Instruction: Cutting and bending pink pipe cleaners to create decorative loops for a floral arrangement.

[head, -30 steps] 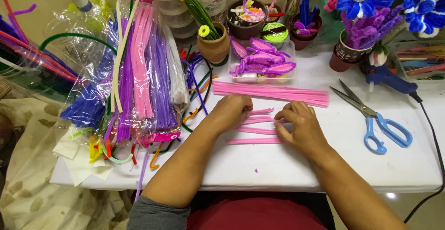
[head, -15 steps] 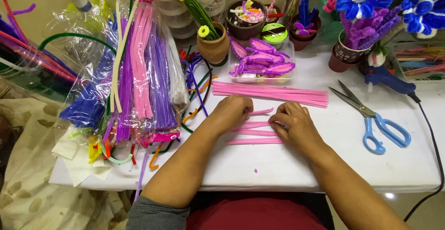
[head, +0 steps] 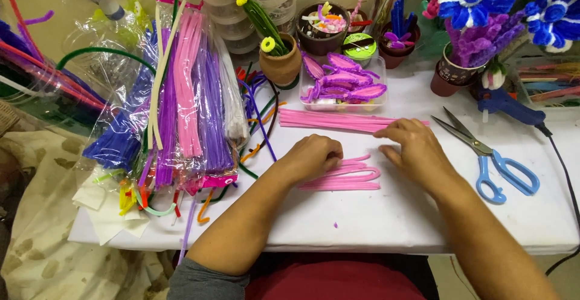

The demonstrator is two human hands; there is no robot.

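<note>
Item: short bent pink chenille stems [head: 347,176], lying flat on the white table [head: 386,215] at centre. Left hand [head: 314,157], loosely curled, presses on their left ends, grasping nothing. Right hand [head: 414,149], at 3 o'clock of the stems, fingers spread and released, fingertips touching the bundle of long straight pink chenille stems [head: 338,120] at 12 o'clock. Blue-handled scissors [head: 489,158] further out at 3 o'clock. Bagged pink and purple stems [head: 190,100] at 9 o'clock. Clear tray of purple petals [head: 343,82] beyond at 12 o'clock.

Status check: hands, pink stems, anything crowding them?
Left hand curled on bent pink stems. Right hand flat, fingers at straight pink stems. Scissors lie apart to the right.
</note>
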